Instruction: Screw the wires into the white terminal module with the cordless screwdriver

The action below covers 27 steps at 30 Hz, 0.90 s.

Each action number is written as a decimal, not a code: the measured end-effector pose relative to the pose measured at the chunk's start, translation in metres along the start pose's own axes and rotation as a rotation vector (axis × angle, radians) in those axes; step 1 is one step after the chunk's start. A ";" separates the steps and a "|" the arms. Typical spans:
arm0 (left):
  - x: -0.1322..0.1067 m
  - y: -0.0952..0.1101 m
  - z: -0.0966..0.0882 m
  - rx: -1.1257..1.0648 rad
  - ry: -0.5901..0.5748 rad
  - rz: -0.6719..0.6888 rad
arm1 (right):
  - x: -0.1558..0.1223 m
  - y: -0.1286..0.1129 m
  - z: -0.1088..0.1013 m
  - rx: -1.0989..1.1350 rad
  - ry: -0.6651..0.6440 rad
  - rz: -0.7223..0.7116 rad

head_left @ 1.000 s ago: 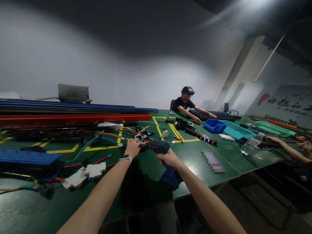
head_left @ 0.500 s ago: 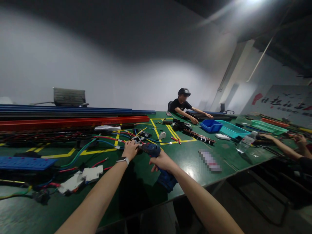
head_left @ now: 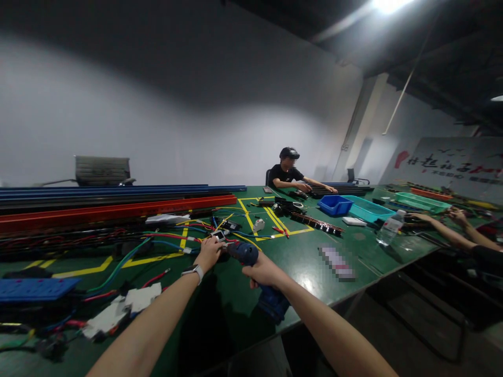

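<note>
My right hand (head_left: 262, 271) is wrapped round the grip of a blue cordless screwdriver (head_left: 251, 264), whose battery base (head_left: 274, 304) rests near the table's front edge. Its nose points left at a small white electrical part (head_left: 218, 236) with wires attached. My left hand (head_left: 209, 253), with a watch on the wrist, is closed on that part and holds it on the green table (head_left: 314, 262). Red, blue and green wires (head_left: 165, 238) run off from the part to the left.
Long red and blue rails (head_left: 118, 207) lie along the far left. White breakers (head_left: 126, 303) and a blue strip (head_left: 35, 288) sit near left. Blue bin (head_left: 334, 205), teal tray (head_left: 365, 210), water bottle (head_left: 387, 230) stand right. One person sits opposite; another person's arms (head_left: 444, 233) reach in from the right.
The view has tilted and shifted slightly, so hands and table sit lower in frame. Both hands keep their hold on the screwdriver and the part.
</note>
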State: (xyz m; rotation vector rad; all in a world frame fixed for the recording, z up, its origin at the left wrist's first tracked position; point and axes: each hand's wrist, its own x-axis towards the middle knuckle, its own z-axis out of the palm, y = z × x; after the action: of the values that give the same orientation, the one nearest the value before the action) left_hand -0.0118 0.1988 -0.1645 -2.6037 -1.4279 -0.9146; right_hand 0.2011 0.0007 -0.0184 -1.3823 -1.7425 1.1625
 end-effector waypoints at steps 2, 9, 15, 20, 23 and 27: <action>0.000 0.003 -0.001 -0.008 -0.004 0.002 | -0.002 0.002 -0.001 0.001 0.013 0.013; 0.011 0.022 -0.001 0.020 -0.008 -0.031 | 0.000 0.006 -0.006 -0.027 0.035 0.049; 0.013 0.025 0.001 0.027 -0.013 -0.021 | 0.002 0.005 -0.008 -0.010 0.068 0.093; 0.012 0.023 0.000 0.028 -0.018 -0.021 | 0.002 0.005 -0.007 -0.022 0.035 0.070; 0.011 0.023 0.001 0.022 -0.021 -0.025 | 0.002 0.007 -0.006 -0.026 0.054 0.078; 0.010 0.024 0.001 0.027 -0.016 -0.037 | 0.000 0.007 -0.007 -0.017 0.084 0.074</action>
State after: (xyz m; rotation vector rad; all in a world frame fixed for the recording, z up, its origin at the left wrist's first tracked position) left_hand 0.0115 0.1929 -0.1538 -2.5795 -1.4857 -0.8736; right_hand 0.2095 0.0028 -0.0216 -1.4954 -1.6591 1.1146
